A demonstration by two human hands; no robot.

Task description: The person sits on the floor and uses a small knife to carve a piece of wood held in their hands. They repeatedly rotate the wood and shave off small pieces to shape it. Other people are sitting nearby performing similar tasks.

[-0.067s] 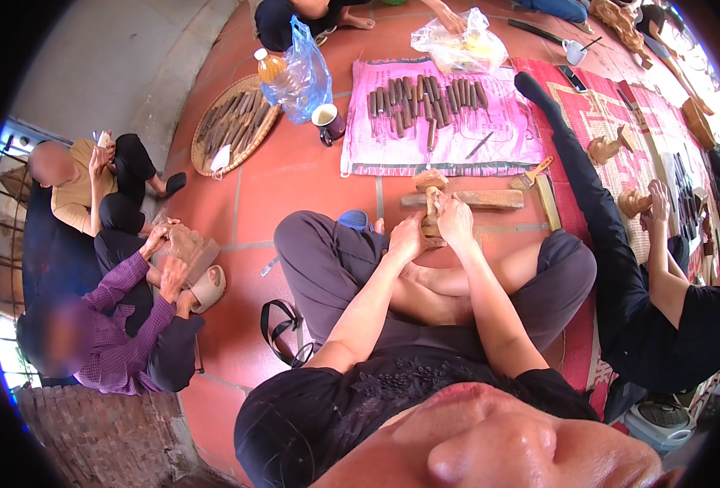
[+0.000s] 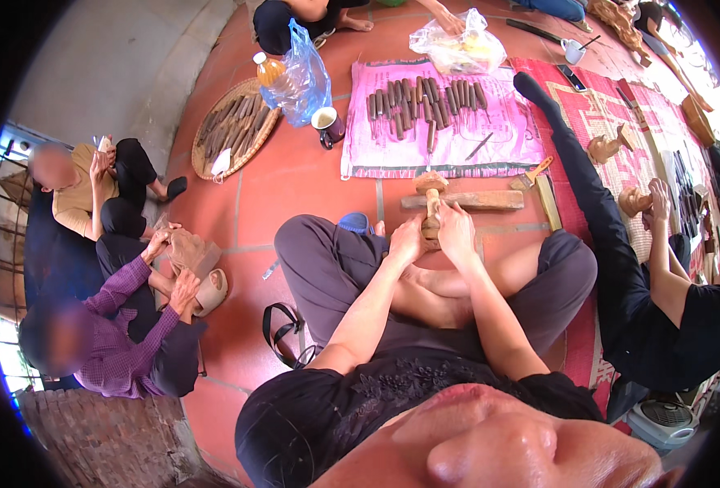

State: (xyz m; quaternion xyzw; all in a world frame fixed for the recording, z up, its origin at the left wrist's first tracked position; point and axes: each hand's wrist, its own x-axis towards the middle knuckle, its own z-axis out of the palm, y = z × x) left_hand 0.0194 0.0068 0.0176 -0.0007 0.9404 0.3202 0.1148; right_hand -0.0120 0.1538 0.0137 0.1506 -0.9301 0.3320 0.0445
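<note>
Between my crossed legs stands a pale carved wooden piece (image 2: 432,198) with a narrow stem and a wider, knobby top. My left hand (image 2: 408,239) is closed around its lower part from the left. From the other side my right hand (image 2: 456,233) grips it, fingers against the stem. The base is mostly hidden by both hands, and I cannot make out whether a small tool is in the fingers. Just behind the piece a thick wooden bar (image 2: 490,200) lies on the floor.
Ahead lies a pink sheet (image 2: 490,150) with many wood-handled carving tools (image 2: 429,96). A round basket (image 2: 205,167) of more tools, a dark mug (image 2: 327,128) and a blue plastic bag (image 2: 304,81) are at far left. A brush (image 2: 530,175) lies to the right. People sit on both sides.
My right hand has moved slightly down along the carved piece. At left, the co-worker in the purple checked shirt has shifted a hand on a brown block.
</note>
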